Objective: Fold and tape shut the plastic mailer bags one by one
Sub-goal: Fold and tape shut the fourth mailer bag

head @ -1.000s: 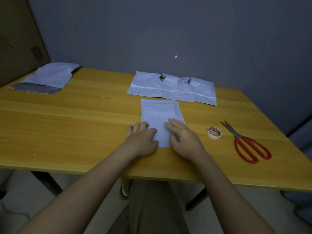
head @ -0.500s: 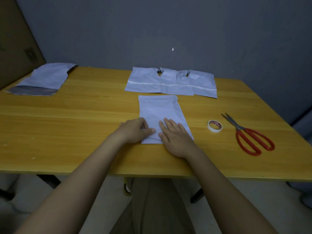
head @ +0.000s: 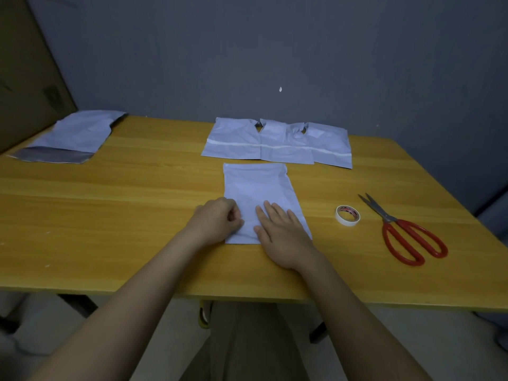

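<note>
A pale blue plastic mailer bag (head: 257, 188) lies flat on the wooden table (head: 110, 215) in front of me. My left hand (head: 217, 222) sits at the bag's lower left edge with fingers curled, pinching that edge. My right hand (head: 280, 231) lies flat on the bag's lower right part, fingers straight and spread, pressing it down. A small white roll of tape (head: 347, 215) stands to the right of the bag, and red-handled scissors (head: 406, 235) lie beyond it.
Three folded mailer bags (head: 275, 145) with a white strip across them lie in a row at the back. A pile of unfolded mailers (head: 74, 136) sits at the far left corner beside a cardboard sheet (head: 24, 78). A grey wall stands behind the table.
My left hand went from lying flat on the bag to curling its fingers at the bag's left edge. My right hand stays flat on the bag.
</note>
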A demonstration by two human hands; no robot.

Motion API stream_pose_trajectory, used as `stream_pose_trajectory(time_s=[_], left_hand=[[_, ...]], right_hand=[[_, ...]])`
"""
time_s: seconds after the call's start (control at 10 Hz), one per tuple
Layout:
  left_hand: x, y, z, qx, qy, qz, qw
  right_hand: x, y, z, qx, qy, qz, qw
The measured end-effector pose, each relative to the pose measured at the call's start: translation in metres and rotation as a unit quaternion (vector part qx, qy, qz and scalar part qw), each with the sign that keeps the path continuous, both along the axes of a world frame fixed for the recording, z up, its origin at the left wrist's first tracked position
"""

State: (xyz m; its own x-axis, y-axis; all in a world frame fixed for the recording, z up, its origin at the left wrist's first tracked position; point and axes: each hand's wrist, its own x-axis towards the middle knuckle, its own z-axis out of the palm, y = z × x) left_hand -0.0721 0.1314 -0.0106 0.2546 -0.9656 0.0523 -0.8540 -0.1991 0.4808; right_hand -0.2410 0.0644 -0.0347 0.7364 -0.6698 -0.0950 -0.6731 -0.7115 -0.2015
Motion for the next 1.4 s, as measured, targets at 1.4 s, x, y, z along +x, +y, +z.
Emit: stream_pose_trajectory(time_s=[1.4], left_hand=[[-0.047, 0.028, -0.03, -0.096, -0.129, -0.015, 0.987]], right_hand=[[-0.019, 0.023, 0.007, 0.02, -0.015, -0.014, 1.0]])
